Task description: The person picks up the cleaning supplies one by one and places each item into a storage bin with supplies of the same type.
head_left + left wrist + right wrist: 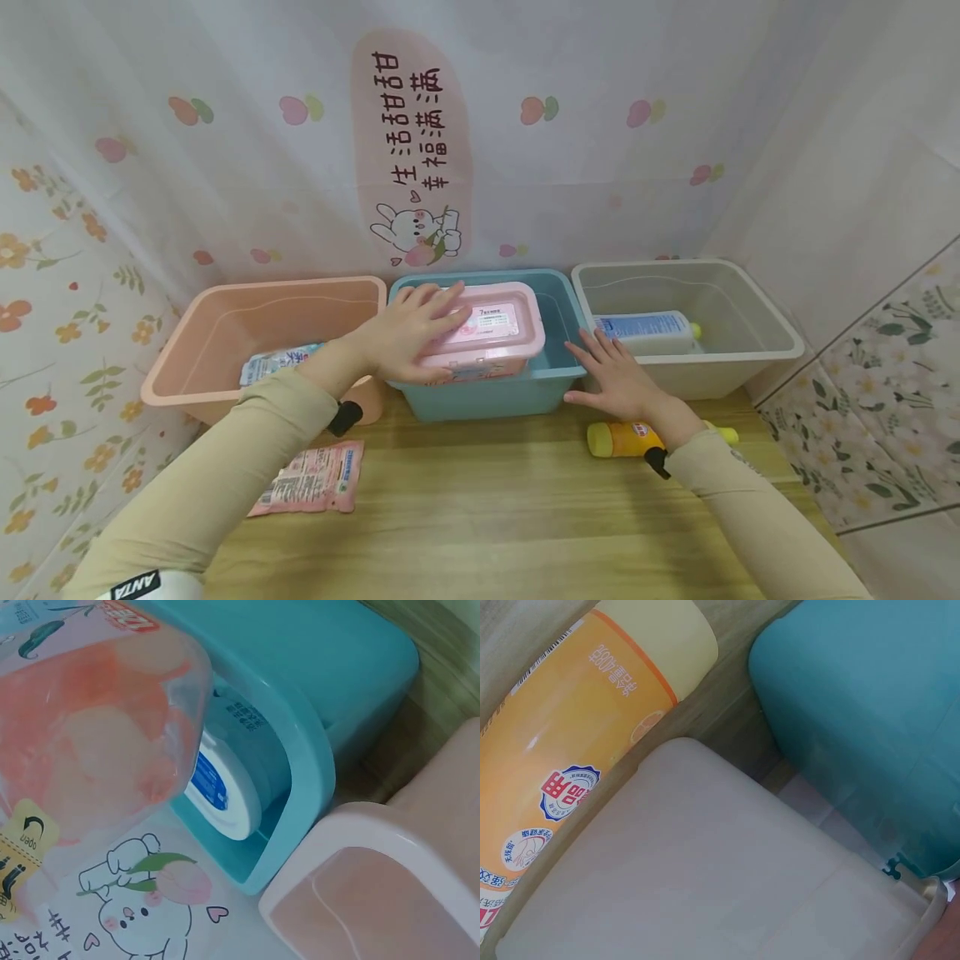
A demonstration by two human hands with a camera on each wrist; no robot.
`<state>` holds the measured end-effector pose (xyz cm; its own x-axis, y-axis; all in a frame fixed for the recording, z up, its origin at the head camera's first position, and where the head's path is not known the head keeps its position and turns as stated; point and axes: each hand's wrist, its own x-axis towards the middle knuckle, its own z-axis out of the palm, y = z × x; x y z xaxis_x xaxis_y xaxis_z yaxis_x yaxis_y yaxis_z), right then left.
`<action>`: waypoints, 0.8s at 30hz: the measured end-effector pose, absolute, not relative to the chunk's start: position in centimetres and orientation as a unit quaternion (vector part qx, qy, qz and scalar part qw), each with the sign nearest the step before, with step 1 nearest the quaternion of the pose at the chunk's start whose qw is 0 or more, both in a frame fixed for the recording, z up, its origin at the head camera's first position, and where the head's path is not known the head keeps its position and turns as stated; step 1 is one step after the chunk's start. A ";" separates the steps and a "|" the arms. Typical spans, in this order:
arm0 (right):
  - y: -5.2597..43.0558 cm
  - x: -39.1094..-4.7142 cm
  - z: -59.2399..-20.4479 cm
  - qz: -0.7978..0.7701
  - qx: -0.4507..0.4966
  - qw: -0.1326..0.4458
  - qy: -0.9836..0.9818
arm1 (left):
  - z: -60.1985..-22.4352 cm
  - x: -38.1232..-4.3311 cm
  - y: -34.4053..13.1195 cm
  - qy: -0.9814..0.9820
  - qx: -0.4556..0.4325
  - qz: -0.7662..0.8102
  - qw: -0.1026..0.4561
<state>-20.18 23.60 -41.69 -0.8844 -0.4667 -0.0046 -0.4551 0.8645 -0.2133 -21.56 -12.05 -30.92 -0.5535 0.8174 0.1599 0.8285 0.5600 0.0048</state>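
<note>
My left hand grips a clear plastic tub with a pink lid, its fingers spread over the lid and the thumb on the near side. The tub is over the blue bin. Peach-coloured contents show through its wall in the left wrist view. Inside the blue bin lies a container with a white lid, partly hidden by the rim. My right hand has its fingers spread, with the fingertips by the adjoining rims of the blue bin and the grey bin; exact contact cannot be told.
An orange bottle with yellow ends lies on the wooden table, partly under the right wrist. The grey bin holds a white bottle. At left, a peach bin holds a blue-and-white pack. A pink pouch lies before it.
</note>
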 end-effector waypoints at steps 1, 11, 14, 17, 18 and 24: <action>23.6 -20.2 -41.7 -0.105 -0.239 0.028 0.965 | -30.9 -21.8 -11.9 -0.881 -0.467 -0.038 0.068; 23.8 -20.2 -41.8 -0.112 -0.241 0.016 0.964 | -30.8 -23.2 -10.6 -0.888 -0.457 -0.010 0.044; 23.8 -20.2 -41.7 -0.114 -0.240 0.018 0.964 | -30.9 -23.5 -10.2 -0.893 -0.450 -0.004 0.031; 23.8 -20.2 -41.7 -0.113 -0.237 0.023 0.965 | -31.2 -23.8 -10.0 -0.895 -0.446 -0.003 0.022; 23.8 -20.2 -41.7 -0.112 -0.236 0.027 0.965 | -31.4 -23.9 -9.9 -0.895 -0.445 -0.003 0.020; 23.8 -20.3 -42.0 -0.103 -0.235 0.033 0.966 | -32.7 -24.6 -9.7 -0.896 -0.444 -0.009 0.012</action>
<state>-20.31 23.82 -42.01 -0.8879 -0.4599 -0.0146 -0.4464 0.8686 -0.2149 -24.58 -9.73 -32.71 -0.6058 0.7950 0.0299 0.7955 0.6060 0.0058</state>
